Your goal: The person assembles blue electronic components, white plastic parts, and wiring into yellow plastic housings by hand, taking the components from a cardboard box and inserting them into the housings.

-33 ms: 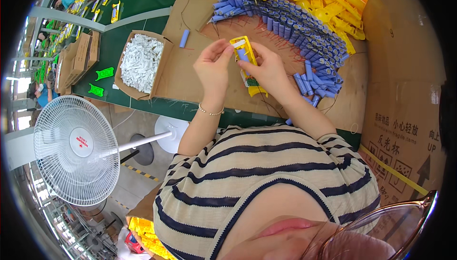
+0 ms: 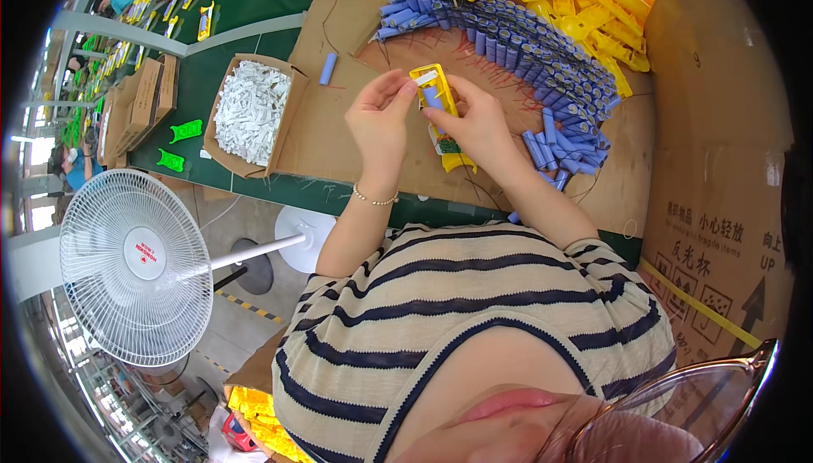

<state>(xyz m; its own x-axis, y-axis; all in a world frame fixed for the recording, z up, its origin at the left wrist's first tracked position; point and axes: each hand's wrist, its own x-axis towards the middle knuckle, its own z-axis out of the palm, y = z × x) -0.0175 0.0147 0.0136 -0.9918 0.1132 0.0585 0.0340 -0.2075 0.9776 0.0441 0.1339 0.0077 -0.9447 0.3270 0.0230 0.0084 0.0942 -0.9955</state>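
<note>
In my right hand I hold a yellow plastic housing, fingers wrapped around its right side and thumb across its front. A blue cylindrical battery lies inside the housing, partly behind that thumb. Lower down, a small green circuit board shows in it. My left hand is closed in a pinch at the upper left of the housing. Between its thumb and forefinger is the end of a small white strip, which lies across the housing above the battery.
Many blue batteries with red wires curve across the cardboard-covered bench, with yellow housings heaped behind. Left stands a carton of white strips; nearby lie a single battery and green plastic parts. A white fan stands lower left, a tall carton right.
</note>
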